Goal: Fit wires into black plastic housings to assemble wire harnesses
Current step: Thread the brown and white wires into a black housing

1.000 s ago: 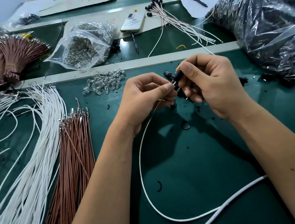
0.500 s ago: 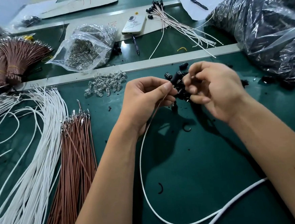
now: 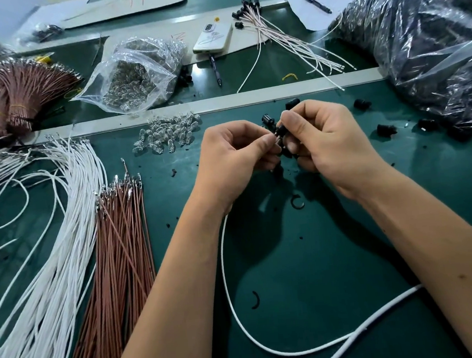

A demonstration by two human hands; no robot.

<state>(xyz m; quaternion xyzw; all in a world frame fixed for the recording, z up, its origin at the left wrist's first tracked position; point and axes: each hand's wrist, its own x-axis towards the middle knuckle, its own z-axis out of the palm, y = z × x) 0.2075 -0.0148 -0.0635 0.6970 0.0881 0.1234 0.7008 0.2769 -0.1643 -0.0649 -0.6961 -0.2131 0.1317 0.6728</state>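
Note:
My left hand (image 3: 236, 149) pinches the metal-tipped end of a white wire (image 3: 228, 286) that loops down over the green mat toward me. My right hand (image 3: 320, 141) pinches a small black plastic housing (image 3: 280, 131) right at the wire's tip; the two hands almost touch. Several more black housings (image 3: 269, 119) lie on the mat just behind and under my fingers. A bundle of white wires (image 3: 63, 220) and a bundle of brown wires (image 3: 121, 244) with metal terminals lie to the left.
A heap of clear bulbs (image 3: 169, 133) lies behind my left hand, a clear bag of them (image 3: 133, 74) beyond the grey rail. A big plastic bag of black parts (image 3: 422, 45) fills the right. Finished harnesses (image 3: 288, 39), a phone (image 3: 213, 36) and loose housings (image 3: 386, 130) lie around.
My right hand has turned and closed in on the wire tip, holding one housing at it. My left hand stayed in place with the wire.

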